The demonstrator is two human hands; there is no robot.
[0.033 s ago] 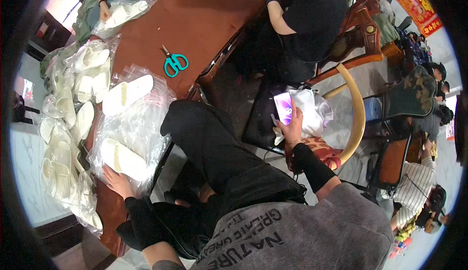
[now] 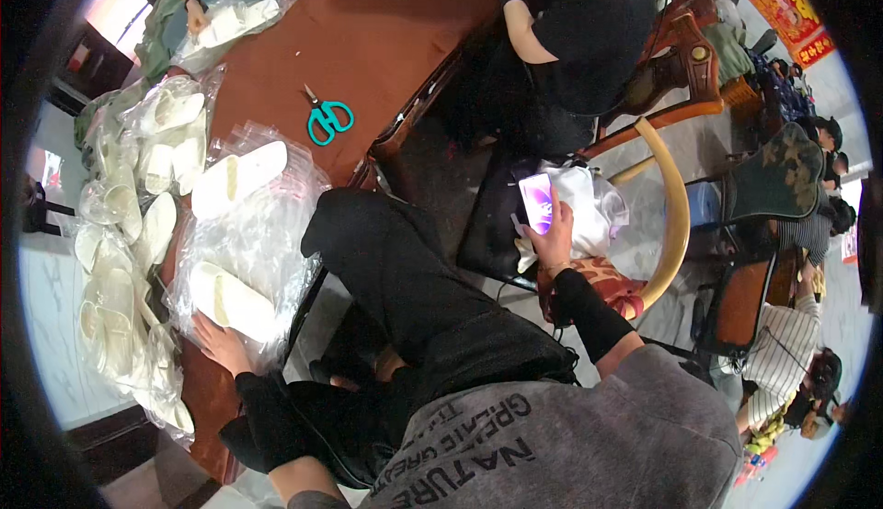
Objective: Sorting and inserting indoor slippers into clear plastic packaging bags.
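Slippers in clear plastic bags (image 2: 241, 261) are lying heaped along the near left edge of the brown desk (image 2: 368, 31), the largest spread of things under the person's hands. One white slipper (image 2: 230, 299) is lying in its bag at the desk's near corner, and a second white slipper (image 2: 237, 178) is lying further up the pile. The left hand (image 2: 219, 342) is reaching out from a black sleeve, palm down and fingers spread flat, resting on the bagged pile just beside the near slipper's heel; it is gripping nothing. The right arm is stretching away from the body to the right, its forearm in a black sleeve, and the right hand (image 2: 552, 233) is curling its fingers around a smartphone (image 2: 536, 202) with a lit purple screen, holding it upright over a white plastic bag (image 2: 589, 205) on a dark chair seat. Teal-handled scissors (image 2: 328, 118) are lying on the bare desk, well apart from both hands.
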